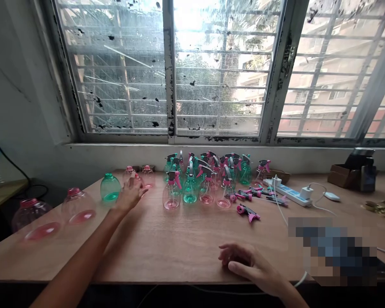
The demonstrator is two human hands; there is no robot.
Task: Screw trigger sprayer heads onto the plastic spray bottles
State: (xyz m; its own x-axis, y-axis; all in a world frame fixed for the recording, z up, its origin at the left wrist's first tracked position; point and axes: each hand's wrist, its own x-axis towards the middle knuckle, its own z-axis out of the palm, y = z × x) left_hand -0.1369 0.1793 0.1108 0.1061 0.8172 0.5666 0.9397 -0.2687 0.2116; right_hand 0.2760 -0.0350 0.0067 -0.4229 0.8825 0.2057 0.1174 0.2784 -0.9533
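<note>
My left hand (130,196) reaches out over the left part of the table, beside a clear pink bottle (128,172). Its fingers look spread and partly cover the bottle; no firm grip shows. Another pink bottle (148,176) stands just to the right, and a green bottle (110,188) just to the left. These bottles carry no spray heads. Near the front edge my right hand (244,263) hovers or rests, fingers loosely curled, thumb apart, holding nothing. Beyond it lie loose pink-and-black spray heads (248,212).
Several spray bottles with heads fitted (190,188) stand grouped at the middle back. Two larger-looking pink bottles (78,205) stand at the left edge. On the right are a power strip (291,192) with cables, a brown box (342,176) and a blurred-out object (336,252).
</note>
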